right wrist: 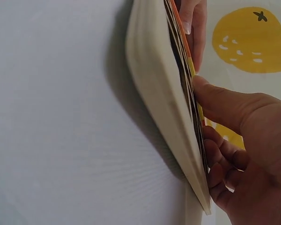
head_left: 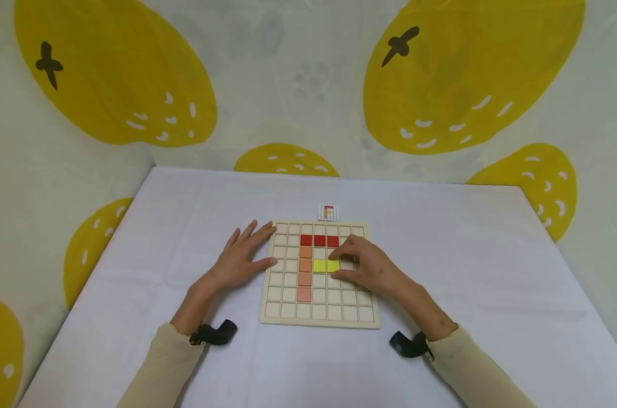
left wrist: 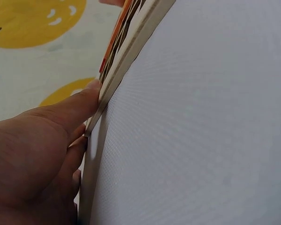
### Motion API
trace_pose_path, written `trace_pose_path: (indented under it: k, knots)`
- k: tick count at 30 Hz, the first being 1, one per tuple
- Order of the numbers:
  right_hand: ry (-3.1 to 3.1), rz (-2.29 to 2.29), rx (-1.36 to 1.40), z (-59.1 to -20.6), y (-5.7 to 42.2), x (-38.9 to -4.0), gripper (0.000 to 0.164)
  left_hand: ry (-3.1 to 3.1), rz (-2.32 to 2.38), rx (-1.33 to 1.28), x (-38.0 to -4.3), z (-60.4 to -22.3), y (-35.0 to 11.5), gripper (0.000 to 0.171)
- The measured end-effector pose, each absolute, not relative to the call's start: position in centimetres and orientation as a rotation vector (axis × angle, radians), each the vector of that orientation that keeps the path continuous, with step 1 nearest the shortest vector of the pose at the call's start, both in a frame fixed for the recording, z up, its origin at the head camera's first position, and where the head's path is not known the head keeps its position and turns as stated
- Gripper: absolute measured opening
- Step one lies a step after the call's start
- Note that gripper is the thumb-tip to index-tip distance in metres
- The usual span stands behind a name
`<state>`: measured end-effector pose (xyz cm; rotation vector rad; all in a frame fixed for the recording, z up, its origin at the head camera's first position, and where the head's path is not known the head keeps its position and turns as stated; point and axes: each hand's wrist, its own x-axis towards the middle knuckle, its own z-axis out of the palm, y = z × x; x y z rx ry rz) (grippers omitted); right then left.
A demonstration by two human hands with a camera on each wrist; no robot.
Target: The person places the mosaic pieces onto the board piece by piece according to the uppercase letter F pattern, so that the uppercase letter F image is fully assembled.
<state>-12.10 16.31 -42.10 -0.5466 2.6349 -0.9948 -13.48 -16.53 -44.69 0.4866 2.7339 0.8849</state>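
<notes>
A square wooden grid board (head_left: 318,324) lies on the table. Three red tiles (head_left: 319,241) form a row in it. Several orange tiles (head_left: 305,279) run in a column below the leftmost red one, darker at the top and paler toward the bottom. Two yellow tiles (head_left: 319,266) sit side by side, right of that column. My right hand (head_left: 371,266) pinches the right yellow tile between thumb (right wrist: 220,104) and index finger, at its near and far edges. With fingers spread, my left hand (head_left: 239,260) rests against the board's left edge, thumb (left wrist: 84,105) touching the rim.
A small pattern card (head_left: 329,212) with a coloured grid lies just behind the board. White cloth (head_left: 441,226) covers the table. Behind stands a wall printed with big yellow fruit (head_left: 471,73). Black wrist mounts (head_left: 215,332) jut inward from both sleeves.
</notes>
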Motion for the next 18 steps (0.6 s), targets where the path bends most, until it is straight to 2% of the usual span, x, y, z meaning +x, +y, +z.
trace_pose_path:
  k: [10, 18]
  knots:
    - [2.622, -0.989, -0.530, -41.82, 16.47, -12.40, 0.027, 2.729, 0.896, 0.483, -13.53, -44.28, -16.47, 0.078]
    - [2.610, -1.013, -0.556, -41.75, 16.38, -12.55, 0.037, 2.732, 0.891, 0.464, -13.40, -44.45, -16.66, 0.078]
